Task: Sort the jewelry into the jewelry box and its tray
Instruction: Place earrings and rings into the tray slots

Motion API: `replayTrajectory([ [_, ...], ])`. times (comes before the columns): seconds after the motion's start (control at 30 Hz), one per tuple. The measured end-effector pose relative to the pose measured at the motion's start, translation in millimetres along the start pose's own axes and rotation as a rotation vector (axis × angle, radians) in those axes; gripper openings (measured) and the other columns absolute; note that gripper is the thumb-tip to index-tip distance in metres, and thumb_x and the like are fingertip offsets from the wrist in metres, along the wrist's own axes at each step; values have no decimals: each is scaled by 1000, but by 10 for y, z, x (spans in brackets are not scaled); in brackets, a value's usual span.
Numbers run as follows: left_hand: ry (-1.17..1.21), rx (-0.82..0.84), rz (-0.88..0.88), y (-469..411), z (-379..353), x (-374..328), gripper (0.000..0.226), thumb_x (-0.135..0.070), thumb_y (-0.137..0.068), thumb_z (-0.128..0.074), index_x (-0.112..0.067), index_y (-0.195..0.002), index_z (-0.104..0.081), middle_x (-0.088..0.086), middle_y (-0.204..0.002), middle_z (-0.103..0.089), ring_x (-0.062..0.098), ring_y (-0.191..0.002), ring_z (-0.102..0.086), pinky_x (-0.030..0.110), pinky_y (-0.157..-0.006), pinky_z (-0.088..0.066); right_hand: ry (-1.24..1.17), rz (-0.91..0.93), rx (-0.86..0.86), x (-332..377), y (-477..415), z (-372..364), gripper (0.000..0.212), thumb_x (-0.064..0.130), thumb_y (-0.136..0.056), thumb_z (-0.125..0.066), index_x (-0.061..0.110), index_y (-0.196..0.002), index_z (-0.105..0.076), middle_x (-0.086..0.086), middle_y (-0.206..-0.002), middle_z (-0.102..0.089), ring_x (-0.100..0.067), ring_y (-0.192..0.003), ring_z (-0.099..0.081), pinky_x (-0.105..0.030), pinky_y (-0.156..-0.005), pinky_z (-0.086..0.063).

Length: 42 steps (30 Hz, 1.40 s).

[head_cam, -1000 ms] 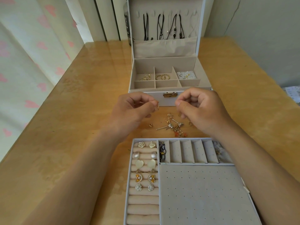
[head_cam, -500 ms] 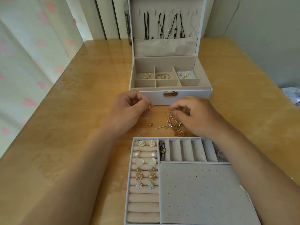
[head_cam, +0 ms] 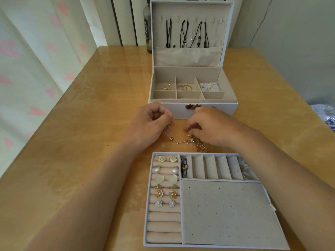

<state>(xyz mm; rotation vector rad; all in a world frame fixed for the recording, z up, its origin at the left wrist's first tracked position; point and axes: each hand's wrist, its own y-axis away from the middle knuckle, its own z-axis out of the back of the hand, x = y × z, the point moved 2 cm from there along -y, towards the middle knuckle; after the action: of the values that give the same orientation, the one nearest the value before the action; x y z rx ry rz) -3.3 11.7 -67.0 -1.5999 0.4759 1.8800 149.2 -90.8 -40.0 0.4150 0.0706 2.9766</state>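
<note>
Now the fingers of our right hand (head_cam: 210, 127) curl down and pinch the jewelry pile (head_cam: 201, 145) on the table (head_cam: 90, 142). Our left hand (head_cam: 150, 122) has its fingers curled tight; we cannot tell if they hold anything. A small bead (head_cam: 171, 138) lies between. The open jewelry box (head_cam: 224, 109) stands just behind, the tray (head_cam: 226, 211) just in front.

left hand (head_cam: 152, 122) item (head_cam: 173, 116) indiscernible, bottle (head_cam: 147, 33) half-hidden

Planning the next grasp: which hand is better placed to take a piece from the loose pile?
Right: the right hand has its fingertips at the loose pile; the left hand sits beside it, fingers curled, seemingly pinching something tiny.
</note>
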Motion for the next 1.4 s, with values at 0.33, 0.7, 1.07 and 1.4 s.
replayTrajectory([
  [0.33,-3,7,-6,-6,6,12,12,-6,-93,-64,-9,-82,-67,4,-69,-70,20,-61,-63,32,-60,-52,-203,-83,-40,-64,52,71,7,19,-87,-73,25,-84,-71,17,-84,-61,5,-75,-56,-11,-63,-39],
  [0.7,33,120,-5,40,-39,-24,6,-10,-90,-72,-6,-86,-74,13,-88,-75,33,-81,-69,40,-72,-59,-882,-281,-87,-39,193,112,9,1,-83,-74,8,-78,-70,-3,-59,-63,-12,-46,-50,-20,-40,-28],
  [1.07,360,147,30,29,6,-64,5,-11,-80,-75,-8,-82,-71,17,-82,-72,25,-73,-69,30,-62,-55,-1375,-251,-95,70,205,45,9,-3,-90,-62,4,-83,-61,-15,-87,-71,-15,-54,-52,-20,-36,-28],
  [1.4,445,213,28,158,32,-252,16,-11,-81,-69,-1,-94,-74,15,-76,-66,25,-65,-68,32,-61,-59,-1460,-218,-130,230,467,68,13,-6,-92,-58,5,-87,-62,-11,-71,-65,-26,-69,-70,-30,-56,-54],
])
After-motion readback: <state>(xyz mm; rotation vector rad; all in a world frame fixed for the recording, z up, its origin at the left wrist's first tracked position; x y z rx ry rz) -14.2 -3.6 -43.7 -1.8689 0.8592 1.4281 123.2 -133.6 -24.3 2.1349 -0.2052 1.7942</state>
